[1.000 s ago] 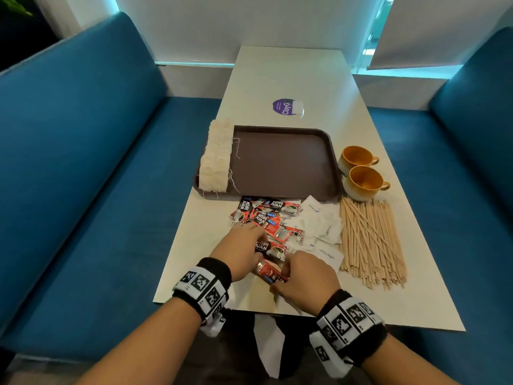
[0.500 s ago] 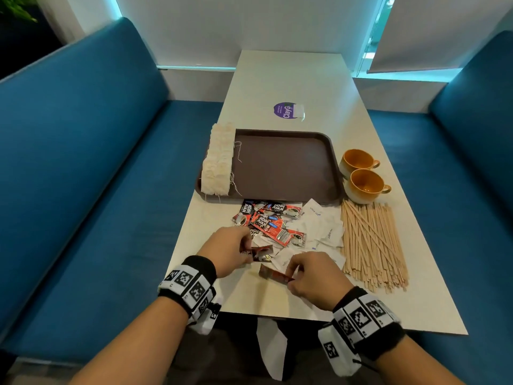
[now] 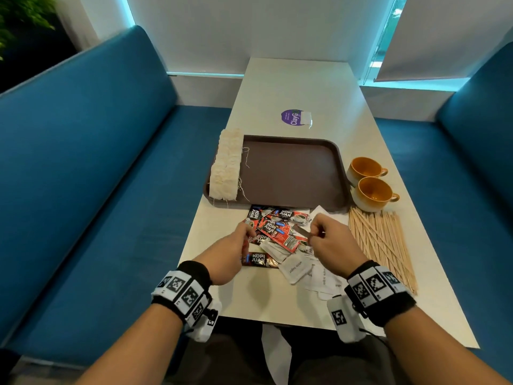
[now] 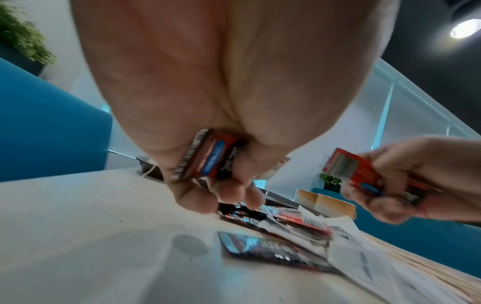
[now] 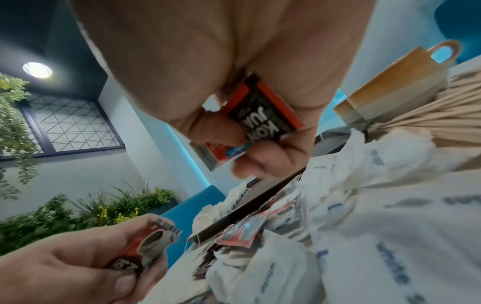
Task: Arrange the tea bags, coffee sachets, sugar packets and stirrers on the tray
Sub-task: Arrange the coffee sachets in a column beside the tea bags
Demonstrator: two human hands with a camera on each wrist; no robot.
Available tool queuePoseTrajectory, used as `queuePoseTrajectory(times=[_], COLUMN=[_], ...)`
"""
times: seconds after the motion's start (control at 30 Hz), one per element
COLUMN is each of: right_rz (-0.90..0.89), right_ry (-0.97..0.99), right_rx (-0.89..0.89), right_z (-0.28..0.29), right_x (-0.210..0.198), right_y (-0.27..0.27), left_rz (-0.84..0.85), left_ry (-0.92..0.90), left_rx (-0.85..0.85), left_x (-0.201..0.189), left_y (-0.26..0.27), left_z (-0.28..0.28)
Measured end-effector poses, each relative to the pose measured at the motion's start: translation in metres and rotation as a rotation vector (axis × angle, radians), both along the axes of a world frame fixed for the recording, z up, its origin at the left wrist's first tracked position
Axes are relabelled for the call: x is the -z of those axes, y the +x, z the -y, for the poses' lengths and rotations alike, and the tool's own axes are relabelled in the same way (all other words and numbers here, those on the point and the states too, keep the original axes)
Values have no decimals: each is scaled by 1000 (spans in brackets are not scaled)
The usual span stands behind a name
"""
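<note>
Over the loose pile on the bench [image 3: 319, 87], my left hand [image 3: 227, 254] grips a coffee sachet [image 4: 208, 156] and my right hand [image 3: 333, 245] pinches another sachet [image 5: 263, 115]. Sugar packets [image 3: 297, 266] lie below them, stirrers [image 3: 383, 240] to the right, tea bags [image 3: 226, 168] on the tray [image 3: 291, 173].

Head view: even, cool daylight from the windows ahead of me, sharp at centre, with a soft sheen on the table [image 3: 302, 87] and the benches bowed outward by the wide lens. Wrist views: a round ceiling lamp [image 4: 466, 30] flares, my left hand [image 4: 221, 92] and right hand [image 5: 221, 61] loom dim and blurred, and the sugar packets [image 5: 390, 226] smear with motion.
</note>
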State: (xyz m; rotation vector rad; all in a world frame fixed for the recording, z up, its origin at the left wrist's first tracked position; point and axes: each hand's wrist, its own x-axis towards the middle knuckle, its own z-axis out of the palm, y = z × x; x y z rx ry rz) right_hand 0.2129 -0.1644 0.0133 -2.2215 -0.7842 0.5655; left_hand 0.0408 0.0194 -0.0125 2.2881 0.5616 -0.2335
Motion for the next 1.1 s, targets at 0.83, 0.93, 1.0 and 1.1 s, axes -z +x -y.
queuePoseTrajectory(times=[0.83, 0.93, 1.0, 1.1], right_rz=[-15, -179, -255, -354], right_ry=[-10, 101, 132, 159], right_rx=[-52, 28, 73, 105], right_z=[-41, -33, -30, -27], right_x=[27, 20, 17, 15], right_y=[15, 19, 23, 28], left_rz=[-144, -79, -10, 80], left_ry=[107, -19, -91, -156], left_rx=[-14, -61, -112, -184], left_x=[1, -9, -14, -15], left_y=[-1, 4, 11, 23], left_z=[-8, -16, -23, -31])
